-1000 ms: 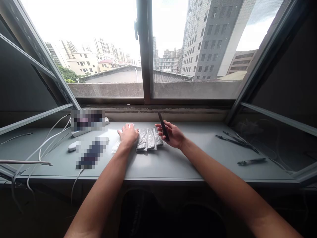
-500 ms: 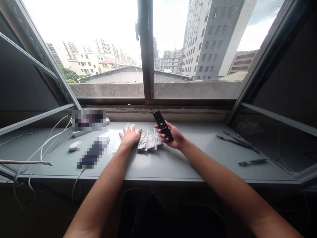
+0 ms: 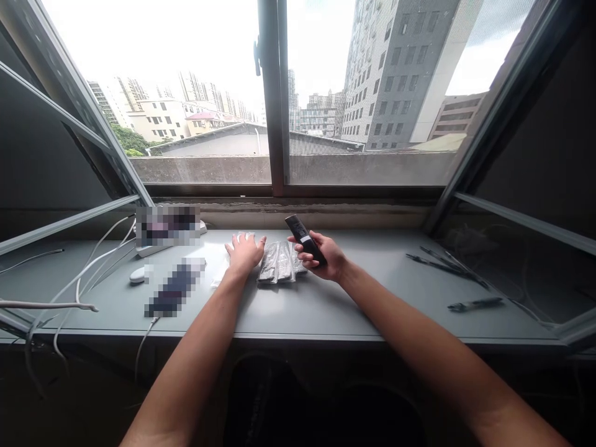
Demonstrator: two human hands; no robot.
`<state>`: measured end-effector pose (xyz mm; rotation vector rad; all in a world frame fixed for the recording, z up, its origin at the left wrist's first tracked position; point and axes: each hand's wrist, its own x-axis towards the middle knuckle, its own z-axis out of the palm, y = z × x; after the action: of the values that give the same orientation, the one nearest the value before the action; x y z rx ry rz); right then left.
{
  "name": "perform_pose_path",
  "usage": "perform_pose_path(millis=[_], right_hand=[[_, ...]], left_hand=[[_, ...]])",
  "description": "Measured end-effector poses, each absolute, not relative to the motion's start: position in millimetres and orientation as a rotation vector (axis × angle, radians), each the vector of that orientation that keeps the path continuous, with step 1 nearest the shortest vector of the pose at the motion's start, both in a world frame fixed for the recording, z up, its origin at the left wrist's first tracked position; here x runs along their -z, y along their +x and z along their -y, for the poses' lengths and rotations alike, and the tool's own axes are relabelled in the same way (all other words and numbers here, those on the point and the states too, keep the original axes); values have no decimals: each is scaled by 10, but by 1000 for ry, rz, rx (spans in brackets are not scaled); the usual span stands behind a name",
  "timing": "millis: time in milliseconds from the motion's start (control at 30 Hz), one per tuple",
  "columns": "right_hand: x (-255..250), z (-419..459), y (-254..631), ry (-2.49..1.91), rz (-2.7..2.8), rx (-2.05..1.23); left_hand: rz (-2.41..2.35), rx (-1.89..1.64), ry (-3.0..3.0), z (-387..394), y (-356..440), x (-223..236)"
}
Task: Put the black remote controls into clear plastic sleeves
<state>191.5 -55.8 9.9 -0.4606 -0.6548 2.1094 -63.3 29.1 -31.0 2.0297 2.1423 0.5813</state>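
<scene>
My right hand [image 3: 323, 256] grips a slim black remote control [image 3: 303, 237], held tilted above the grey window ledge [image 3: 326, 298]. Just left of it lies a pile of remotes in clear plastic bags [image 3: 279, 262]. My left hand [image 3: 244, 253] lies flat with fingers spread on a clear plastic bag [image 3: 233, 248], touching the left edge of the pile.
White cables [image 3: 84, 273], a white power strip [image 3: 153, 248] and blurred-out items sit at the left of the ledge. Dark tools [image 3: 442, 261] and a pen-like thing [image 3: 472, 303] lie at the right. Open window sashes flank both sides.
My right hand has turned the remote: edge-on a second ago, button face up half a second ago, now rolled so its side and back show. My left hand shifted slightly back.
</scene>
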Motion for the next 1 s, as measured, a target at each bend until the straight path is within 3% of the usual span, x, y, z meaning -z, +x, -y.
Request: perform_pose_path(millis=[433, 700, 1000], right_hand=[[105, 440, 1844, -615, 944, -1622], [44, 528, 1809, -608, 1385, -1084], [31, 532, 1778, -672, 1349, -1072]], left_hand=[[-1686, -1179, 2428, -403, -559, 373], [-1617, -1219, 2458, -424, -553, 378], [-1618, -1211, 2464, -422, -547, 389]])
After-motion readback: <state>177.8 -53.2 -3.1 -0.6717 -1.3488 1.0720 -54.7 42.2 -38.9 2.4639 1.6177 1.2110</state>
